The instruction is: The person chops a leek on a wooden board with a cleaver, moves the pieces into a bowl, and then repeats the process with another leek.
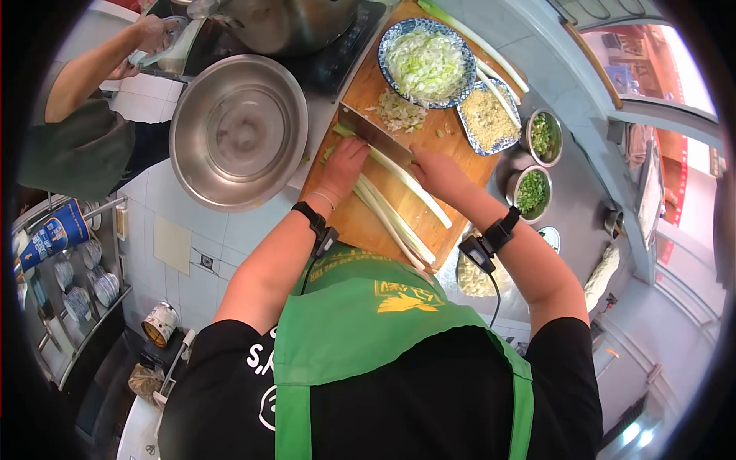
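Note:
My right hand (438, 173) is closed round the handle of a kitchen knife (374, 136), whose broad blade points up and left over the wooden cutting board (331, 193). Fingers of my left hand (345, 167) press down on a green onion stalk (406, 182) beside the blade. More long green onion stalks (395, 227) lie on the board below that hand. Just above the blade sits a pile of chopped white onion (399, 112). A blue patterned bowl (382, 57) heaped with chopped green onion stands at the board's far end.
A patterned dish (491, 116) of minced pale food and two metal bowls (543, 138) of chopped greens stand at right. A large steel basin (188, 132) lies at left, near a big pot (287, 23). Another person (80, 149) stands at far left, holding something.

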Action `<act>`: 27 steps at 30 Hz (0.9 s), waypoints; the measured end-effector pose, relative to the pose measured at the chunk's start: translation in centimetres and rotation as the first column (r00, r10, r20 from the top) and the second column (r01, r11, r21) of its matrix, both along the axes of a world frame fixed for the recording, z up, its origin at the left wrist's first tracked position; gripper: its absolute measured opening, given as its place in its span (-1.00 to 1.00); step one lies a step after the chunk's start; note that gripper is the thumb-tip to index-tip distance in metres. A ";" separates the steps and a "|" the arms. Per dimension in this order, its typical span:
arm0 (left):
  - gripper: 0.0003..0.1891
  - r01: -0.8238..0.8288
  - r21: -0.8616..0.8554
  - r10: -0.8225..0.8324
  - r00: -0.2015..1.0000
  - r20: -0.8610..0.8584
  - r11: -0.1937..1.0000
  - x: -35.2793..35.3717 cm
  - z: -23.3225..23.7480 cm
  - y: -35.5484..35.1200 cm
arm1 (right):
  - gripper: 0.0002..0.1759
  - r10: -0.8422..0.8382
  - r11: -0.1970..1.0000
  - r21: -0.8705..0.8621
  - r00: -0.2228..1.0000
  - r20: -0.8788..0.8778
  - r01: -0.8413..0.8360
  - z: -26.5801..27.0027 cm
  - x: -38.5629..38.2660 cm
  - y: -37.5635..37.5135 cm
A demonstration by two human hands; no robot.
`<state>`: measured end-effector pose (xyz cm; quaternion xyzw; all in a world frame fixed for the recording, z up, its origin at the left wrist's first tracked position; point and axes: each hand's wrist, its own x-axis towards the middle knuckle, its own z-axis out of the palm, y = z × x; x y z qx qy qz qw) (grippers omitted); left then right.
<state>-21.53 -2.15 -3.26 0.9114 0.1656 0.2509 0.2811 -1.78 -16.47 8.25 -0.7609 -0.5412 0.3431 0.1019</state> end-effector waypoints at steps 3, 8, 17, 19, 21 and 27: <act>-0.77 -0.005 0.004 0.005 1.000 0.027 1.000 0.2 -0.3 0.1 | -0.77 -0.005 0.998 0.055 1.000 -0.009 0.006 -1.1 -0.4 1.4; -0.80 0.019 -0.032 -0.018 1.000 0.023 0.999 0.0 -0.3 0.3 | -0.79 -0.002 1.000 0.000 0.999 0.044 0.002 -0.6 -1.2 1.4; -0.79 0.049 -0.038 -0.048 0.998 0.030 0.998 -0.1 -0.1 0.4 | -0.81 -0.080 0.988 -0.118 0.983 0.163 0.100 1.4 -2.0 -10.8; -0.80 0.062 -0.033 -0.062 0.998 0.014 0.998 -0.1 -0.1 0.5 | -0.82 -0.113 0.984 -0.120 0.980 0.164 0.133 1.7 -2.3 -13.7; -0.81 0.077 -0.026 -0.077 0.997 0.000 0.997 0.0 -0.2 0.5 | -0.84 -0.138 0.968 -0.182 0.973 0.187 0.172 2.5 -2.7 -16.0; -0.83 0.084 0.012 -0.084 0.996 -0.006 0.996 0.1 0.0 0.6 | -0.83 -0.258 0.953 -0.115 0.951 0.171 0.279 0.5 -5.0 -19.0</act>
